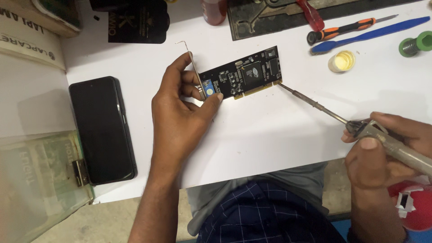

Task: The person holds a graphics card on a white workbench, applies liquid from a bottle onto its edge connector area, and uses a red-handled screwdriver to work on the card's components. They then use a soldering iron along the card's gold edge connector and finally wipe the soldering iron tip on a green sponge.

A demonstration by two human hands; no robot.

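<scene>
A black circuit card (245,73) with a gold-coloured contact edge lies flat on the white table (270,130), slightly tilted, its metal bracket end toward the left. The left hand (180,108) holds that bracket end: fingers curl over the thin metal bracket (194,67) from behind, and the thumb (211,101) presses at the card's near left corner, just beside a small blue part (207,87). So the card sticks out to the right of the grip, most of its length free and resting on the table.

At the card's lower right corner, the tip of a soldering iron (315,104) touches or nearly touches the end of the gold contact strip; which of the two cannot be told. The iron's slim metal shaft runs down and to the right into the right hand (382,148), which is closed firmly around the grey handle, thumb on top.

Farther out, a black phone (102,128) lies face up to the left of the left hand, well apart from the card. Beyond the card, near the table's far edge, sit a small round tin of yellowish paste (342,60), a blue brush-like tool (369,33), an orange-and-black screwdriver (346,29) and a green spool (416,43)
</scene>
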